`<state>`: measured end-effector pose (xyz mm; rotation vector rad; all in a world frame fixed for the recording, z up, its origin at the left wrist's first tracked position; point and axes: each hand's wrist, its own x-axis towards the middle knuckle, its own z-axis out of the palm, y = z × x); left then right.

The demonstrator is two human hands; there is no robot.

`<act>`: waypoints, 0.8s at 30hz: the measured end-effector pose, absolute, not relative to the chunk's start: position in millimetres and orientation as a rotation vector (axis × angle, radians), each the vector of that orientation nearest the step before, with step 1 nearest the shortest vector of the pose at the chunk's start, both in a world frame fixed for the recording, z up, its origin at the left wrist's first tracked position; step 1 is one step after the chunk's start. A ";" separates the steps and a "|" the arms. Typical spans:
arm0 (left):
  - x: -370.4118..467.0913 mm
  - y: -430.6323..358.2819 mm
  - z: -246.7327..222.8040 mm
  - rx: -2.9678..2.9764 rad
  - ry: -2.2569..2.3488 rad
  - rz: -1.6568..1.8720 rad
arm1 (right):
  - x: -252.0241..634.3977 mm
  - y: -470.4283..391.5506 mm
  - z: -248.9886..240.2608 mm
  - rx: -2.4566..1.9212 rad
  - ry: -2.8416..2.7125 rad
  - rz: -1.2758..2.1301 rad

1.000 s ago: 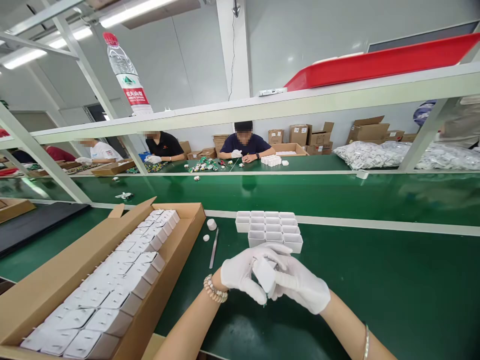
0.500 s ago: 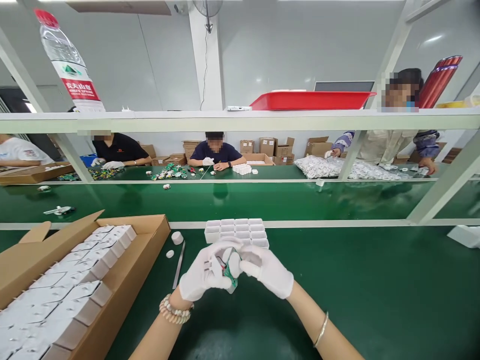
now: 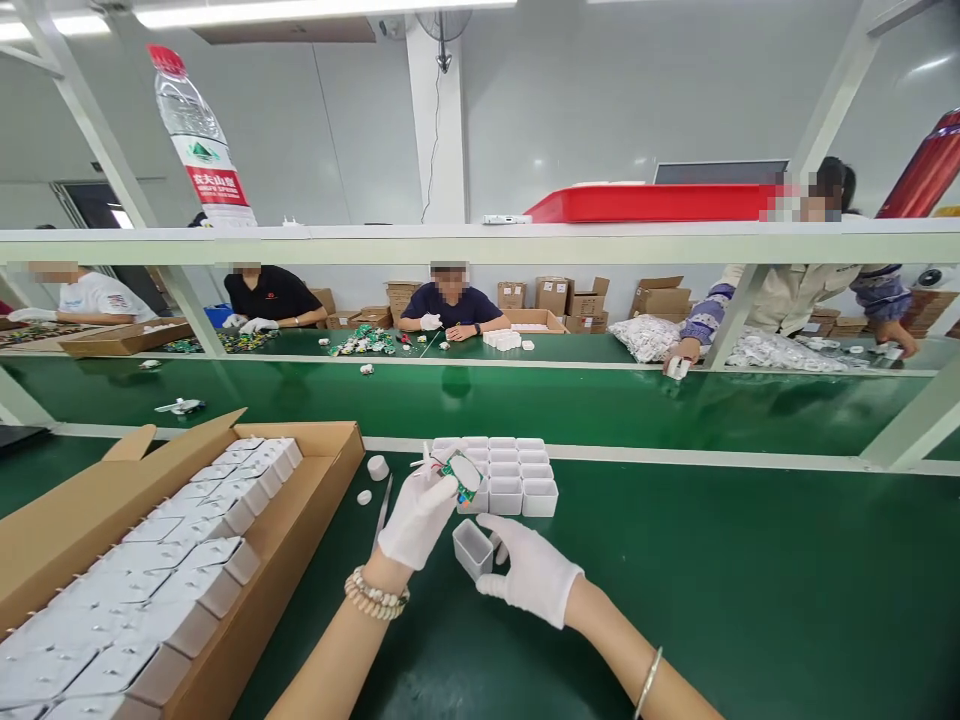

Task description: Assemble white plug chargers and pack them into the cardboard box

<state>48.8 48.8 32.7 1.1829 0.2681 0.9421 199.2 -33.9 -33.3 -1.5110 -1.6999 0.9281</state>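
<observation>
My left hand (image 3: 420,515), in a white glove, pinches a green circuit board (image 3: 459,468) that carries a round white disc and thin wires. My right hand (image 3: 529,565), also gloved, has its thumb and fingers at the right side of a small open white box (image 3: 472,548), whose inside looks bare. Whether that box touches the table cannot be made out. Just behind, a block of white boxes (image 3: 523,492) stands in rows, their open tops showing; the board overlaps its left part.
A cardboard carton (image 3: 330,500) of white lidded boxes fills the left side. Beside it lie tweezers (image 3: 383,510), a white cap (image 3: 378,467) and a small white disc (image 3: 364,497). A shelf (image 3: 570,243) crosses ahead, bearing a bottle (image 3: 206,150) and a red tray (image 3: 645,204). Co-workers sit beyond.
My hands have moved apart. The board is now up and left in my left hand, while the white box shows its open top by my right hand. The view has shifted left.
</observation>
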 end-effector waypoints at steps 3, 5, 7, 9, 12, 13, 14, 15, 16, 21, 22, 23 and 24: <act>49.5 51.2 30.9 1.201 0.288 0.974 | 198.1 -34.8 -34.5 -1.491 -1.749 1.004; 49.7 51.3 30.3 1.214 0.298 0.990 | 199.0 -34.6 -35.9 -1.491 -1.769 1.024; 50.2 50.2 31.1 1.246 0.296 0.995 | 198.4 -33.6 -39.6 -1.497 -1.775 0.997; 51.5 48.3 32.3 1.287 0.285 0.980 | 194.6 -31.8 -45.1 -1.482 -1.775 0.963; 54.0 45.6 31.6 1.346 0.280 0.923 | 183.4 -27.8 -53.9 -1.436 -1.725 0.964; 54.6 44.9 30.3 1.367 0.282 0.899 | 179.1 -26.5 -56.2 -1.428 -1.702 0.970; 54.9 44.3 28.5 1.389 0.285 0.874 | 175.2 -25.2 -57.9 -1.425 -1.678 0.974; 54.6 43.7 26.4 1.409 0.287 0.850 | 171.8 -24.3 -58.9 -1.424 -1.658 0.975; 53.8 43.3 24.0 1.426 0.290 0.829 | 169.4 -23.7 -59.3 -1.423 -1.643 0.974; 40.8 45.1 13.0 1.447 0.373 0.848 | 173.1 -26.3 -53.1 -1.331 -1.545 0.983; 37.0 46.2 11.5 1.448 0.393 0.870 | 176.2 -27.4 -51.2 -1.312 -1.522 0.978; 33.3 47.3 10.3 1.458 0.408 0.894 | 179.6 -28.5 -49.5 -1.299 -1.498 0.969; 30.0 48.1 9.4 1.476 0.413 0.919 | 182.9 -29.6 -48.3 -1.286 -1.477 0.953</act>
